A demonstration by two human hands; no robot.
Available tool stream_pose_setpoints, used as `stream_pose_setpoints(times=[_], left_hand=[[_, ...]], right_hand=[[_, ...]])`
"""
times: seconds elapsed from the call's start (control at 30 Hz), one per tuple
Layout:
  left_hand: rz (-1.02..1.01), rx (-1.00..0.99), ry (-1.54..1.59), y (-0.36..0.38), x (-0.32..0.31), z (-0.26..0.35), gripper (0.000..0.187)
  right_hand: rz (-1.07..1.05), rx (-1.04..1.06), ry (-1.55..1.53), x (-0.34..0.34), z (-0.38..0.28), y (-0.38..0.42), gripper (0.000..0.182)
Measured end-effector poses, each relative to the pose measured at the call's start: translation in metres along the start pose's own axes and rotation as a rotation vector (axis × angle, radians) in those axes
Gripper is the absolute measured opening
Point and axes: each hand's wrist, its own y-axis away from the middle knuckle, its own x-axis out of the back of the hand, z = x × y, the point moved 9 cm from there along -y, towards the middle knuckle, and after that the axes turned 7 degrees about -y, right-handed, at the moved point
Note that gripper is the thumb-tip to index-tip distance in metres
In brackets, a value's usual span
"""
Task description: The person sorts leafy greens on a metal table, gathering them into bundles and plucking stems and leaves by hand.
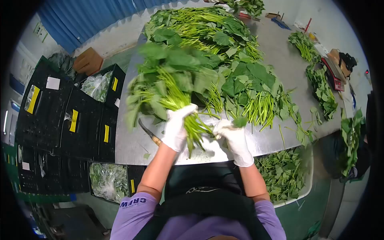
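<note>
A bunch of greens (pixel 170 86) is held over the near edge of the steel desk (pixel 134 138), stems down. The left hand (pixel 176 128) has its grip wrapped tight around the stems; the right hand (pixel 234 140) pinches stem ends beside it. A knife (pixel 149 134) lies just left. Black crates (pixel 68 116) stand beyond.

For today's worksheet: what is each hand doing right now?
Left hand: closed around a bunch of greens.
Right hand: on loose stems; grip cannot be told.

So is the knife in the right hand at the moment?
No: the knife lies on the steel table beside the left hand, which grips the bunch of greens; the right hand holds stems.
</note>
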Motion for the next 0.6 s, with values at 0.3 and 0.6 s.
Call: stream_pose_setpoints(times=[0.3,0.6], left_hand=[[0.246,-0.194,0.139,0.005,0.076,0.053,0.017],[0.162,-0.14,0.128,0.018,0.058,0.044,0.016]], right_hand=[[0.223,0.108,1.544,0.047,-0.036,-0.025,0.04],[0.3,-0.131,1.765,0.05,0.049,-0.125,0.052]])
